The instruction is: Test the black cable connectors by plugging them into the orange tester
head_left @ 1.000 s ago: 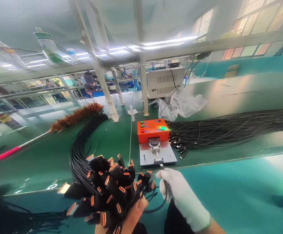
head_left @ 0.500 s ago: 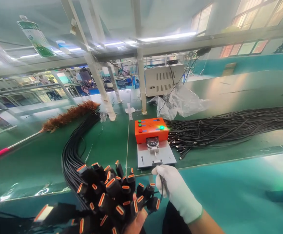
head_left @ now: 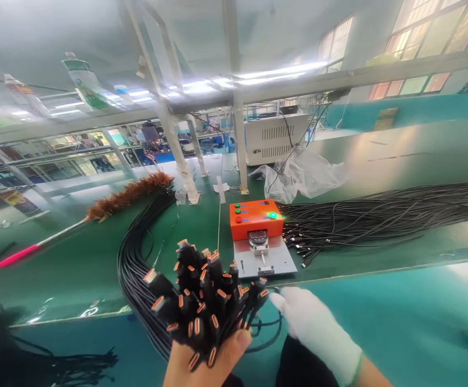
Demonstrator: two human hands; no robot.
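My bare left hand [head_left: 213,357] is wrapped round a thick bundle of black cables [head_left: 205,301], low in the middle of the view. Their plugs fan upward, with orange-edged flat tips. The bundle's tail runs back over the green table to the left. Just right of the plugs is my right hand [head_left: 314,322], in a white glove, with its fingers closed. A looped black cable [head_left: 279,328] runs up to its fingertips, which partly hide it. Beyond that hand stands an orange test box [head_left: 254,215], its green light lit, with a dial gauge [head_left: 258,237] over a metal plate [head_left: 264,266].
More black cables [head_left: 379,215] stretch across the right of the green table [head_left: 379,153]. Clear plastic film [head_left: 298,172] lies behind the box, before a white metal cabinet [head_left: 274,134]. A brown duster [head_left: 133,196] lies left. Another dark cable bundle [head_left: 56,360] hangs lower left.
The bundle in my left hand has tipped more upright, showing more of the hand. My right hand has moved slightly right and down. The camera view has shifted a little.
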